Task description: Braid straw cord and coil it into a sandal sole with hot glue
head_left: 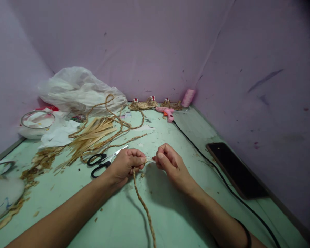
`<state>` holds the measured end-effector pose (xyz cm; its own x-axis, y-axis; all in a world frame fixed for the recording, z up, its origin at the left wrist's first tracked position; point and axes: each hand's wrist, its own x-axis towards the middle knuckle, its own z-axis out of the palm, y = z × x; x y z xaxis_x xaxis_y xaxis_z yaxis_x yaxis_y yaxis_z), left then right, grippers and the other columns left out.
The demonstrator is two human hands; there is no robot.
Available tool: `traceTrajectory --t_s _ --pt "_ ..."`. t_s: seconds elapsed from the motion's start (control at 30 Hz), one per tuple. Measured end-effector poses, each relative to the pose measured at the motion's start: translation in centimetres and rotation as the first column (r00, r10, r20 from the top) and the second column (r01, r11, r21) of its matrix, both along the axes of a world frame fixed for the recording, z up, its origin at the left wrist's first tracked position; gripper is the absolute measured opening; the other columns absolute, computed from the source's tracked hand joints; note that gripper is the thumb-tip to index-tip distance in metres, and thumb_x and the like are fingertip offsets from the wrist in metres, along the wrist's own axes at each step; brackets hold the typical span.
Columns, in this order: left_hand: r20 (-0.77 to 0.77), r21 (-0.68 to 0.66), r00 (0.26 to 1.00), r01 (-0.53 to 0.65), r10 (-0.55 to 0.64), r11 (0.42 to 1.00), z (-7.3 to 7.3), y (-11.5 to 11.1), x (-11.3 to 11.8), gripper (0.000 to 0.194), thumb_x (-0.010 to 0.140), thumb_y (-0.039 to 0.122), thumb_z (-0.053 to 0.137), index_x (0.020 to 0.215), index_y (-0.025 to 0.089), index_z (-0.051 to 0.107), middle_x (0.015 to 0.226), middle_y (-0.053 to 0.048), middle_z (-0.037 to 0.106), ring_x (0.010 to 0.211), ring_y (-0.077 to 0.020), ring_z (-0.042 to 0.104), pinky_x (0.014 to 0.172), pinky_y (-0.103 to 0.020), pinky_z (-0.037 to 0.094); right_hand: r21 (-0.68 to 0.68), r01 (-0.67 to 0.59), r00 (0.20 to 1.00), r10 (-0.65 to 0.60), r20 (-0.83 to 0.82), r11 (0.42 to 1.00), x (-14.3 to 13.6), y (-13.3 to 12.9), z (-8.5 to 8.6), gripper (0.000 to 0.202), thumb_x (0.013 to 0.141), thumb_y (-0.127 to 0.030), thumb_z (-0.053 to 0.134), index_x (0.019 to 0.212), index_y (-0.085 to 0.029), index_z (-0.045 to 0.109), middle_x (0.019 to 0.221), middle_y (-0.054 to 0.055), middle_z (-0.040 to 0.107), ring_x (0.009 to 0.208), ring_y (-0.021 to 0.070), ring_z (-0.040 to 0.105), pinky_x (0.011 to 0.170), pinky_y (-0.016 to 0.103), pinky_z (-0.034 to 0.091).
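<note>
Pinching one braided cord (pixel 144 206) — the left hand (pixel 126 164).

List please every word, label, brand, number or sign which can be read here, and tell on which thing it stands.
No text can be read with certainty.
White object at the left edge: blue marks, too unclear to read as letters.
Pink glue gun: any marking is too small to read.
Phone: dark face, no readable text.
Pink spool: no readable label.

Passage runs between right hand (pixel 170 163) and cord (pixel 221 177); phone (pixel 236 172) obstructs beyond
</note>
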<state>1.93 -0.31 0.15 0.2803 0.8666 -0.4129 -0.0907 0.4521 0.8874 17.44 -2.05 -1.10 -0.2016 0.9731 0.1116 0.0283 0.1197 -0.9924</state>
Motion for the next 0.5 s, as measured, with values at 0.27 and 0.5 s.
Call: traceTrajectory --t_s 0.27,0.5 --pt "0.02 0.017 0.999 -0.031 0.031 0.999 0.01 -0.58 0.66 0.024 0.047 0.025 0.071 0.059 0.011 0.055 0.041 0.004 0.053 0.033 -0.0008 0.034 0.036 -0.015 0.017 0.31 0.071 0.907 -0.19 0.375 0.948 0.55 -0.06 0.17 0.01 0.088 -0.022 0.037 0.078 -0.022 0.035 0.063 -0.006 0.037 0.052 0.0112 0.038 0.051 0.024 0.031" --pt "0.019 -0.038 0.999 -0.033 0.034 0.999 0.0 -0.76 1.12 0.025 0.046 0.024 0.072 0.058 0.011 0.054 0.039 0.004 0.051 0.03 0.0007 0.03 0.033 -0.014 0.013 0.453 0.035 0.806 -0.293 0.514 0.891 0.05 0.14 0.25 0.007 0.085 -0.018 0.034 0.08 -0.023 0.035 0.059 -0.006 0.039 0.046 0.0121 0.038 0.047 0.024 0.03"
